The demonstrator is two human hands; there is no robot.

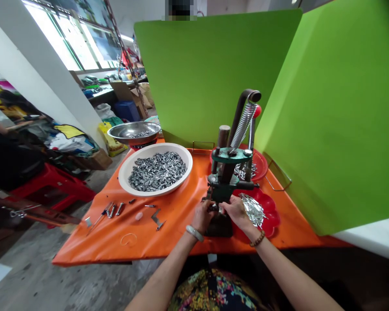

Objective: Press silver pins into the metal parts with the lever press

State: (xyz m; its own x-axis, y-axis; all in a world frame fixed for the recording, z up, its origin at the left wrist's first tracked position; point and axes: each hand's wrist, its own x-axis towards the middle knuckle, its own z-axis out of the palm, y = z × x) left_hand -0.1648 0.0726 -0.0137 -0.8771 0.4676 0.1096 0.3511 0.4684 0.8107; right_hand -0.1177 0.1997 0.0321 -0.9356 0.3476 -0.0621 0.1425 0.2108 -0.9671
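"Where are the person's hands resting?"

"The left hand (202, 217) is resting at the lower part of the hand press (227, 172), and the right hand (237, 211) is resting opposite, both with fingers bent."

"Are they pinching anything?"

"The fingertips are sitting close together low in the press, but whether they are pinching a small part is too hidden to tell."

"And how is the press standing?"

"It is standing upright on the orange-covered table (178, 224), its spring (243, 125) slanting near the top. A red dish (272, 216) is sitting beside the right hand, holding slim metal pins (253, 209)."

"What is lying to the left?"

"A white basin (124, 173) is holding short grey metal pieces (158, 170), and small metal tools (112, 210) are lying loose nearby."
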